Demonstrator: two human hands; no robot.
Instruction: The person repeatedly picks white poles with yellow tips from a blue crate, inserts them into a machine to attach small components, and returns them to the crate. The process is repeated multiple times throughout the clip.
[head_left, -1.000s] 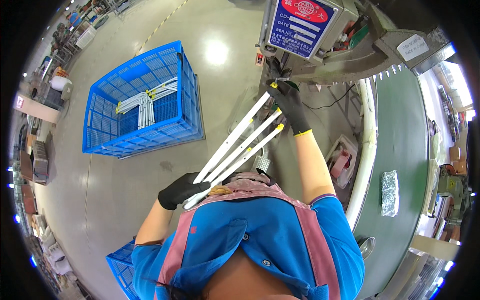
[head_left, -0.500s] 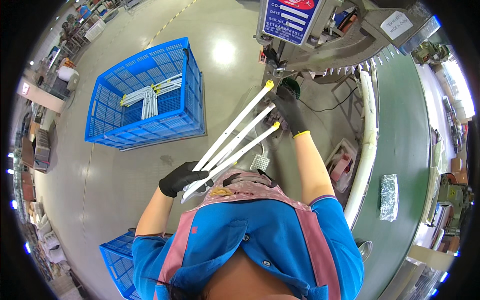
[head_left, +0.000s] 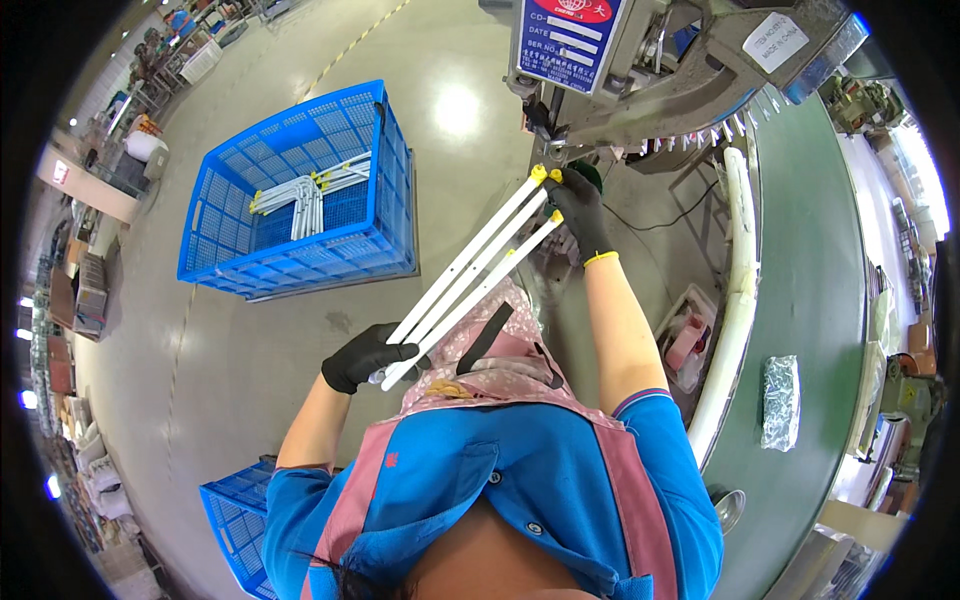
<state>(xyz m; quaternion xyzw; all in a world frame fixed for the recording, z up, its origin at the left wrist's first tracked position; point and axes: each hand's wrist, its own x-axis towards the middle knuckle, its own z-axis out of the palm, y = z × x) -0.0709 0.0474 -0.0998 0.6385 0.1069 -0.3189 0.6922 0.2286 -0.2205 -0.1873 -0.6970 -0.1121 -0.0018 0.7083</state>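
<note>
My left hand [head_left: 366, 358], in a black glove, is closed round the lower ends of several white tubes [head_left: 462, 268] with yellow end pieces. The tubes slant up to the right in front of my apron, close together like a narrow fan. At their upper ends my right hand [head_left: 580, 213], also black-gloved, is closed at the yellow ends; its fingertips are partly hidden. Just above those ends is the head of a grey metal machine [head_left: 640, 125] with a blue plate on it.
A blue plastic crate [head_left: 330, 258] on the floor ahead to the left holds more white tubes [head_left: 305, 210]. Another blue crate [head_left: 228, 520] stands at lower left. Along my right runs a green-topped table [head_left: 745, 440] with a clear plastic packet [head_left: 780, 402] on it.
The tubes have drawn closer together, and the lowest one's yellow end has moved up. My right hand has shifted slightly down and is now at the yellow ends. My left hand keeps its hold.
</note>
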